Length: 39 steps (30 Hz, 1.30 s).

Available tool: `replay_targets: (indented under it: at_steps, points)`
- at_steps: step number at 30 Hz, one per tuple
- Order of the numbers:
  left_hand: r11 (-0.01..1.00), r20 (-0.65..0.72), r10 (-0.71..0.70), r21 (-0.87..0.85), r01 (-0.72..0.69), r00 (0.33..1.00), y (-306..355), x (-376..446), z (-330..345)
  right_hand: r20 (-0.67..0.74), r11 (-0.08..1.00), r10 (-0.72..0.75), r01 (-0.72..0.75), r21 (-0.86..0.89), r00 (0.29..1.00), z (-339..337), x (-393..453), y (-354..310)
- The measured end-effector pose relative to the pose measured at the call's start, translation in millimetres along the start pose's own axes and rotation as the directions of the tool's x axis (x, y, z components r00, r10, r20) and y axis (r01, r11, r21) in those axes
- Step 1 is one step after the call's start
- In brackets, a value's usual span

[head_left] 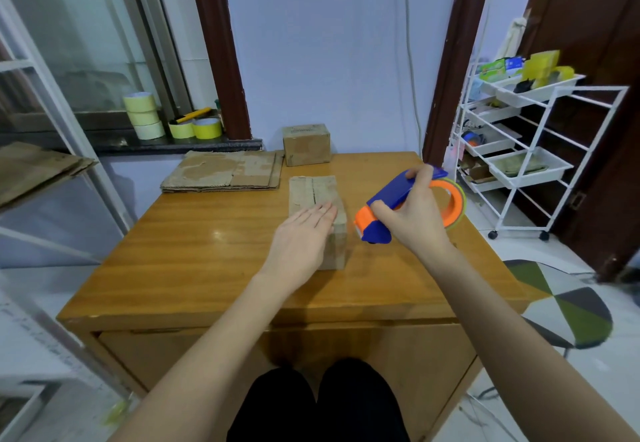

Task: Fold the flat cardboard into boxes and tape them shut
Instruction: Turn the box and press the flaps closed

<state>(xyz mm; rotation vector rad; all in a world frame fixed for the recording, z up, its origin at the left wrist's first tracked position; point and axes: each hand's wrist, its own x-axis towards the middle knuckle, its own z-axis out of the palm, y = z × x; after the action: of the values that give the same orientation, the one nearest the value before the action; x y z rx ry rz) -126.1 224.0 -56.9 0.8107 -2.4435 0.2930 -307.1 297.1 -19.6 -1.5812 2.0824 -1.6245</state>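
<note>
A wooden table (214, 254) carries the work. Near its middle stands a folded box (317, 199), long side running from the near edge toward the far edge, its top flaps closed with a seam showing along the far part of the lid. The left hand (301, 237) lies flat on the near end of that lid, fingers straight and together, pressing down. Just right of the box, above the table, the right hand (412, 213) grips a blue and orange tape gun (398, 199) by its handle, fingers curled round it, with the nose tilted down toward the near end of the box and the roll at the back. Whether the nose touches the box cannot be told. At the far left corner lies a stack of flat cardboard (225, 171). Beside it at the far edge stands a second box (306, 143), closed.
</note>
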Motion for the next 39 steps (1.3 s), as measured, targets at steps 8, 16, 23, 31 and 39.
replay_targets:
  at_steps: [8, 16, 23, 31, 39]
  points:
    - [1.000, 0.001, -0.012, -0.015, 0.012, 1.000, 3, 1, -3, 0.037, 0.979, -0.047, 0.054, -0.195, 0.998, 18, 8, -17]
    - [0.999, 0.022, -0.015, -0.030, 0.016, 1.000, 4, 3, -5, 0.009, 0.940, -0.069, 0.068, -0.333, 0.998, 24, 11, -24]
    - [0.999, 0.000, -0.024, -0.035, 0.024, 1.000, 0, 1, -2, 0.004, 0.959, 0.025, -0.023, -0.282, 1.000, 39, -7, -3]
    - [0.997, 0.090, -0.036, -0.066, 0.042, 0.995, -2, 5, -13, -0.011, 0.904, -0.010, 0.004, -0.427, 1.000, 13, 14, 20]
    - [0.994, 0.165, -0.095, -0.032, 0.102, 0.982, 1, 11, -20, -0.008, 0.787, -0.096, 0.071, -0.613, 0.995, 9, 25, 22]
